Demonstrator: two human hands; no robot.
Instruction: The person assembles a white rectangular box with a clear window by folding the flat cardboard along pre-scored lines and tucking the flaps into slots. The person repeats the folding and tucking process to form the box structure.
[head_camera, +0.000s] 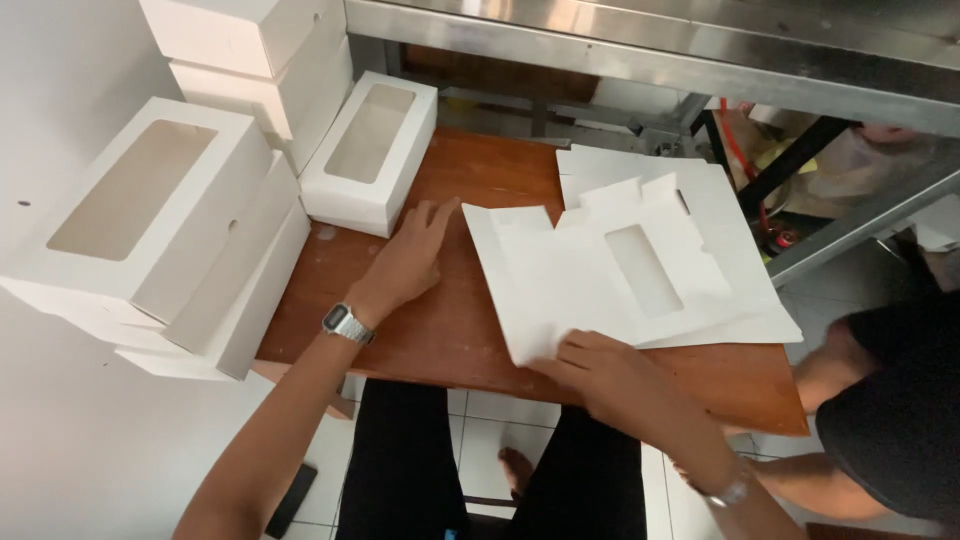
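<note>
Flat box blank (590, 285), white card with a cut-out window, lies unfolded at centre frame on the wooden table (450, 330), on top of a stack of more flat blanks (730, 210) that spreads toward the right edge of the tabletop. Its flaps point to the upper part of the frame; its near corner sits at lower centre.

Right hand (600, 365), lower centre, fingers bent and pinching the near edge of the flat box blank, fingertips on top of the card. Thumb probably under the edge, hidden, so cannot tell for sure.

Left hand (410, 255), centre left, lies flat on the bare wood, fingers stretched out and spread, holding nothing. Fingertips just beside the left edge of the blank; touching or not, hard to tell. Metal wristwatch (347, 324) on that wrist.

Folded window box (370, 150) stands at the upper-left corner of the table, just above the left hand. Pile of finished white boxes (160, 230) fills the left side of the frame, stacked at angles, one with its window facing up. More closed boxes (250, 60) at the top left.

Steel shelf frame (650, 50) runs across the top. Another person (890, 400) in dark clothes crouches at the right edge, beside the table's corner. Dark phone-like slab (292, 500) on the tiled floor, lower left.
</note>
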